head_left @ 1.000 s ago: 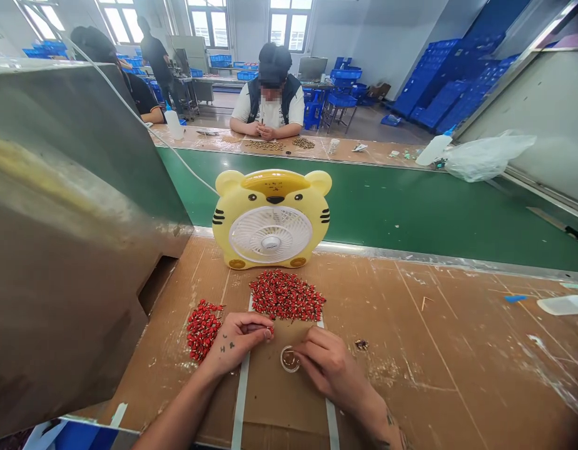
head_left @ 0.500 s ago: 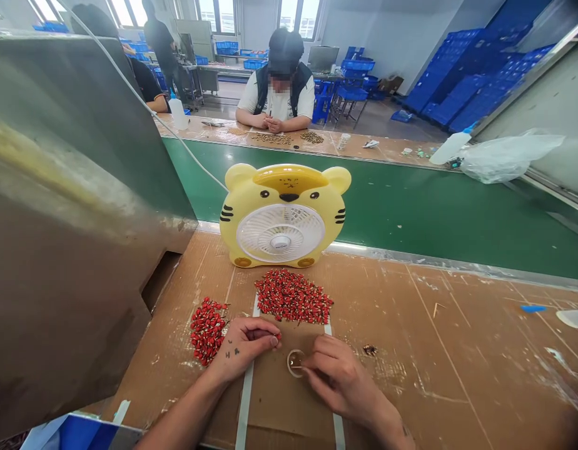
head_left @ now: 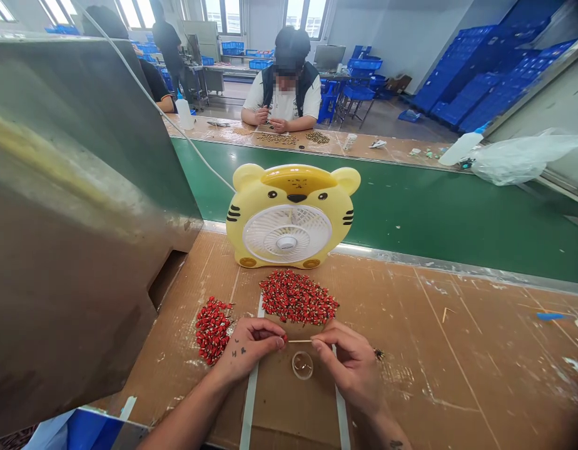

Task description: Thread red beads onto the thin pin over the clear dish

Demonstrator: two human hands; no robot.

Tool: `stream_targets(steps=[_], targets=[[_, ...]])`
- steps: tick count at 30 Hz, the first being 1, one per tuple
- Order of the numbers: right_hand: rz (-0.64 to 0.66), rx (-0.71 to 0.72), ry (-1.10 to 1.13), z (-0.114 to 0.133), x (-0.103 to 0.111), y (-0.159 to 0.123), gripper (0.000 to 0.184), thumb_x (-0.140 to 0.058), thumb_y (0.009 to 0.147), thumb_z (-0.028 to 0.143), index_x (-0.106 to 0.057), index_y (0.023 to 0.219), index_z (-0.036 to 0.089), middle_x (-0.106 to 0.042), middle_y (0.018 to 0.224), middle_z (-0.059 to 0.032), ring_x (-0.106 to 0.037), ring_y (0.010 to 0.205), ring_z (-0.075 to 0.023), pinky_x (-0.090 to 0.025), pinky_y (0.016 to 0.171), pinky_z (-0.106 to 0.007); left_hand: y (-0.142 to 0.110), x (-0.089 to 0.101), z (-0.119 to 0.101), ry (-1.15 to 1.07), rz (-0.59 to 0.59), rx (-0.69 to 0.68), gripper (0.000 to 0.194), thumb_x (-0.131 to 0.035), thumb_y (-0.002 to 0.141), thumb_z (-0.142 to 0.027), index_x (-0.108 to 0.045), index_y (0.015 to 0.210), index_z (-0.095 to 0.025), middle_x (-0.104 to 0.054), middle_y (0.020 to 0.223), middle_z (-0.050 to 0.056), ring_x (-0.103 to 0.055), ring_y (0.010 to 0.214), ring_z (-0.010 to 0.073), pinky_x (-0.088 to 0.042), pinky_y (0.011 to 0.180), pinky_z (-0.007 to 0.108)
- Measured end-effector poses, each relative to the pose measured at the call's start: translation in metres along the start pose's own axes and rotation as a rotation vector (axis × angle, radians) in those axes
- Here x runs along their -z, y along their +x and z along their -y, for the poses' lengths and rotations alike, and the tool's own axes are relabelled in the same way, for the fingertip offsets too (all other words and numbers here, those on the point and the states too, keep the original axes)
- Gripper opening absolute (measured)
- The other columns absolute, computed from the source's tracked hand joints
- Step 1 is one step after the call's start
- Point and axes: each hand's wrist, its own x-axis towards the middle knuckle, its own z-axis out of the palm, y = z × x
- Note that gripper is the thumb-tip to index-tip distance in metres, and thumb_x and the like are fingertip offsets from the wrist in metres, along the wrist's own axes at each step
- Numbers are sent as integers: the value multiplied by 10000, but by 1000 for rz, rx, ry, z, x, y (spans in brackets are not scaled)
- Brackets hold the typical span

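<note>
Between thumb and fingers, my left hand (head_left: 256,344) pinches a small red piece (head_left: 284,338), mostly covered by the fingertips. My right hand (head_left: 348,359) is closed on a thin wooden stick (head_left: 299,341), whose tip reaches the red piece. Just below the stick stands a small clear round dish (head_left: 302,365) with a little clear liquid in it. Beyond my hands lies a large pile of small red pieces (head_left: 298,297) with metallic and dark bits. A smaller red pile (head_left: 212,330) lies left of my left hand.
A yellow animal-faced fan (head_left: 291,215) stands behind the piles. On the left rises a large metal housing (head_left: 82,219). A small dark clump (head_left: 378,354) sits beside my right hand. Across the green divider (head_left: 434,219), a person (head_left: 284,94) works at another bench.
My right hand has lifted the stick out of the dish and brought its tip up to the red piece in my left hand. The view has shifted slightly.
</note>
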Motion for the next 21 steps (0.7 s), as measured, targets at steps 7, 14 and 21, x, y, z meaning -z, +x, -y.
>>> stream_targets(steps=[7,14,21], targets=[[11,11,-17,-2,-4,0,185,-611,909,224,-702,754,179,-587,642,-8,-549,583,-138,-416,554,-247,-1,-1,-3,56,-16,31,140,-839,646,-233,-788,743,-145,-742,641,26,-640,598,127,-461,609,209],[20,-8,-30,-6,7,-4,198,-586,928,243,-688,768,186,-580,654,-6,-544,596,-145,-408,568,-256,-1,-1,-3,45,-17,23,143,-838,641,-230,-786,742,-144,-742,640,28,-645,604,129,-474,628,215],[223,0,-257,-2,18,-14,230,-562,947,240,-638,737,187,-580,678,-11,-547,631,-150,-390,581,-249,-1,-2,-5,76,-24,38,145,-839,620,-216,-788,737,-148,-754,656,31,-648,605,130,-474,612,208]])
